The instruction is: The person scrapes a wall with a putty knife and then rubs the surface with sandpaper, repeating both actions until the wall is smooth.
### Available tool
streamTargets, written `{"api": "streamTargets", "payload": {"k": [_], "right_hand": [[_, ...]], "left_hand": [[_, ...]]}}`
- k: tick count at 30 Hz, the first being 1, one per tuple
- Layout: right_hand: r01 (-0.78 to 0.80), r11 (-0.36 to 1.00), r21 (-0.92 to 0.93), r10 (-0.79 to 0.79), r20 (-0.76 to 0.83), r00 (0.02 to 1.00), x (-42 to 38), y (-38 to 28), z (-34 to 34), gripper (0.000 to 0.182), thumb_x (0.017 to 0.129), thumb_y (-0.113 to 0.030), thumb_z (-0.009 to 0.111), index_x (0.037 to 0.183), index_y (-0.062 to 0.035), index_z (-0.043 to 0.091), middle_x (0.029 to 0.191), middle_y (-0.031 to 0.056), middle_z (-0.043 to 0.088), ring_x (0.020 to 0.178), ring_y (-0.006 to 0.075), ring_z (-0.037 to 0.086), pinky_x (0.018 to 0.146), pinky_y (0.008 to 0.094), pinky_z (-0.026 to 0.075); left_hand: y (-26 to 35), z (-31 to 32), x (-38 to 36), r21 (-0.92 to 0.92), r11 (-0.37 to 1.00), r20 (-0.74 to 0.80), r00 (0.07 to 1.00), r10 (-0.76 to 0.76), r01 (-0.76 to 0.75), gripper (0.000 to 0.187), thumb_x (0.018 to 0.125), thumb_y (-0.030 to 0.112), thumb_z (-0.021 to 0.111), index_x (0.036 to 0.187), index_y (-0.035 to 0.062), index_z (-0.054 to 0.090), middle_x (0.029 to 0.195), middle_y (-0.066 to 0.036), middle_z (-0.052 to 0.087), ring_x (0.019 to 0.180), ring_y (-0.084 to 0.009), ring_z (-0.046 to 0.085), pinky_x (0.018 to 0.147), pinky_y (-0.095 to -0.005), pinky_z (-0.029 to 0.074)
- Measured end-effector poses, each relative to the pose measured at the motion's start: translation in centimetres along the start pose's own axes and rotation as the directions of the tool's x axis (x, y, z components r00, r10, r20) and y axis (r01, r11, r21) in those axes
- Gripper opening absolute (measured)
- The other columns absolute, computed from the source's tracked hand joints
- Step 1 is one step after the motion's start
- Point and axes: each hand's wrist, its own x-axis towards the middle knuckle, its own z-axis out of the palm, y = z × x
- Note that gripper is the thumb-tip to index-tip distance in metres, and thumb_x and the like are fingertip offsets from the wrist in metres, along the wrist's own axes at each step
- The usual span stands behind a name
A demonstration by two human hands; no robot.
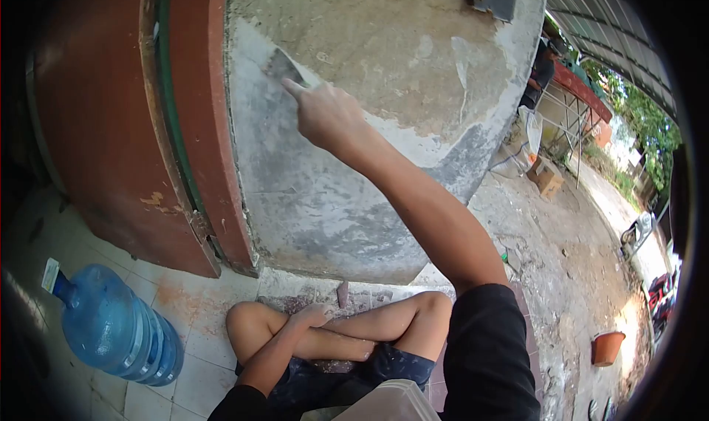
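Observation:
My right hand (329, 118) grips a flat metal scraper (284, 68), its blade against the upper left of the wall (332, 199). The wall is grey and smooth below and at the left, and rough and brownish above. My left hand (316, 315) rests over my crossed legs, its fingers curled; what it holds, if anything, is too small to make out. A small reddish-brown piece (343, 294) stands near it at the foot of the wall. A translucent plastic container (391, 404) is at my lap.
A blue water bottle (122, 325) lies on the tiles at the left, beside a reddish-brown door (103, 125). To the right are a cardboard box (546, 177), an orange bucket (608, 348) and a person (540, 74) by a red-edged table (583, 90).

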Motion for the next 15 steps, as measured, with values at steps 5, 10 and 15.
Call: {"api": "streamTargets", "payload": {"k": [5, 10, 15], "right_hand": [[0.044, 0.999, 0.023, -0.043, -0.043, 0.998, 0.9, -1.0, 0.2, 0.057, 0.084, -0.007, 0.050, 0.140, -0.0166, 0.054, 0.081, 0.0229, 0.068, 0.075, 0.0398, 0.068, 0.068, 0.0502, 0.055], [-0.067, 0.998, -0.019, 0.069, 0.125, 0.990, -2.4, -0.3, -0.9, 0.053, 0.085, -0.005, 0.052, 0.136, -0.0176, 0.056, 0.095, 0.0198, 0.070, 0.086, 0.0371, 0.071, 0.071, 0.0474, 0.058], [-0.052, 0.998, 0.022, 0.050, 0.088, 0.995, 0.0, -1.0, -0.8, 0.052, 0.085, -0.004, 0.051, 0.136, -0.0168, 0.056, 0.097, 0.0195, 0.071, 0.090, 0.0368, 0.071, 0.073, 0.0470, 0.058]], "left_hand": [[0.9, -1.2, -1.0, -0.002, 0.996, 0.029, 0.995, -0.094, 0.094, 0.042, 0.093, 0.032, 0.053, 0.120, 0.0014, 0.061, 0.117, -0.028, 0.063, 0.112, -0.0428, 0.059, 0.097, -0.0496, 0.046], [0.2, -0.4, -0.6, 0.016, 0.999, -0.033, 0.999, -0.035, 0.036, 0.040, 0.092, 0.032, 0.053, 0.118, 0.0028, 0.061, 0.114, -0.027, 0.064, 0.110, -0.0432, 0.060, 0.095, -0.0503, 0.047], [-0.3, 0.2, 0.0, 0.039, 0.999, -0.006, 1.000, -0.025, 0.026, 0.037, 0.092, 0.031, 0.054, 0.120, 0.0079, 0.063, 0.115, -0.025, 0.065, 0.110, -0.0424, 0.060, 0.095, -0.0492, 0.048]]}}
